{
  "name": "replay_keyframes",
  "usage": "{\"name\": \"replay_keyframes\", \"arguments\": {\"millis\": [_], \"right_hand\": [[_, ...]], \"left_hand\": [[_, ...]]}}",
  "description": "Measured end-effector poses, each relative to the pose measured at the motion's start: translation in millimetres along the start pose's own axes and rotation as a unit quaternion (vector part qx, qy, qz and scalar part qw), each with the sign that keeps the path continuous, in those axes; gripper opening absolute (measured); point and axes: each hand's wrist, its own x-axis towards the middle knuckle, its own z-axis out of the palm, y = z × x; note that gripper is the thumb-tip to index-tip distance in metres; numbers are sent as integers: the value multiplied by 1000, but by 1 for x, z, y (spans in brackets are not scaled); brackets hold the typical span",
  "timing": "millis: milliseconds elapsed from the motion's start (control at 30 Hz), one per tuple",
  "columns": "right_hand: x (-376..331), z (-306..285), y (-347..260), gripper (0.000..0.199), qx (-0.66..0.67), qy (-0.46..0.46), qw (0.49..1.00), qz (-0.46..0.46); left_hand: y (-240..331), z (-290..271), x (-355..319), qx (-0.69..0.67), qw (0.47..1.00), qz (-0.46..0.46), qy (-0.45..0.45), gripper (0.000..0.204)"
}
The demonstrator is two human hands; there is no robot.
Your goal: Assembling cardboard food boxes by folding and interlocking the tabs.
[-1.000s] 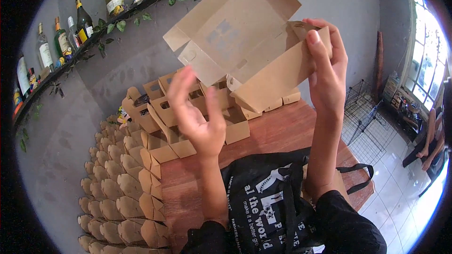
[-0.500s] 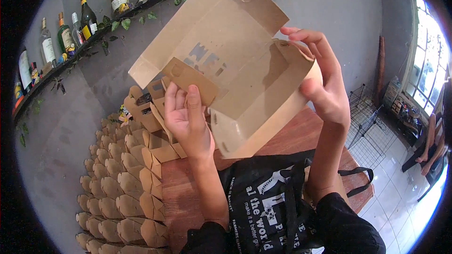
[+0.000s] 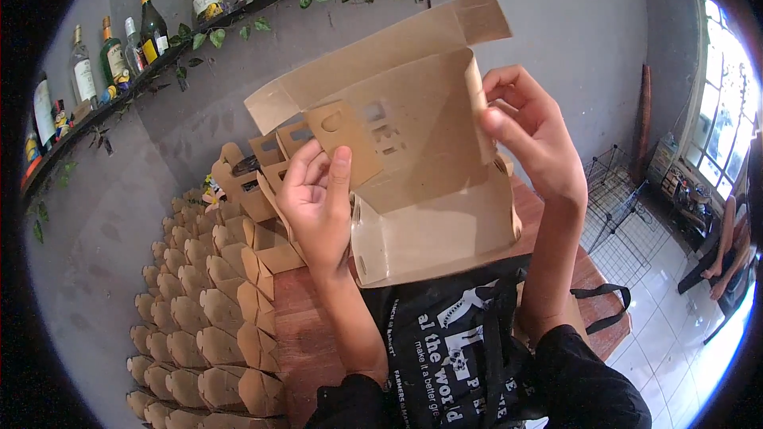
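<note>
A brown cardboard box (image 3: 445,230) is held up with its lid (image 3: 433,107) raised and its inside facing me. Cut-out shapes pierce the lid's left part. My left hand (image 3: 316,202) grips the lid's left side flap (image 3: 347,143), thumb on the near face and fingers behind. On the other side my right hand (image 3: 531,131) pinches the lid's right side flap (image 3: 475,95) between thumb and fingers. The lid's long front flap (image 3: 381,48) stands up along the top, with small tabs at both ends.
Many folded brown cartons (image 3: 214,310) stand in packed rows at the left on the reddish wooden table (image 3: 306,326). Handled cartons (image 3: 238,179) sit behind my left hand. A black printed bag (image 3: 445,349) lies near me. A bottle shelf (image 3: 171,56) runs along the wall; a wire rack (image 3: 616,214) stands right.
The box has turned and tipped toward me, so its lid stands more upright. My right hand has shifted from the box's right wall to the lid's right side flap.
</note>
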Motion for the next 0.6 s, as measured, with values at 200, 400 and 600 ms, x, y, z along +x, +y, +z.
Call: {"name": "replay_keyframes", "arguments": {"millis": [200, 400, 600], "right_hand": [[2, 2, 11, 34, -50, 24, 998, 32], [0, -3, 10, 43, -124, 23, 992, -1], [2, -4, 12, 42, -123, 28, 992, -11]], "left_hand": [[-2, 4, -3, -13, 1000, -20, -13, 17], [-11, -1, -1, -1, 999, -19, -26, 15], [-9, -5, 0, -43, 998, -14, -54, 14]]}}
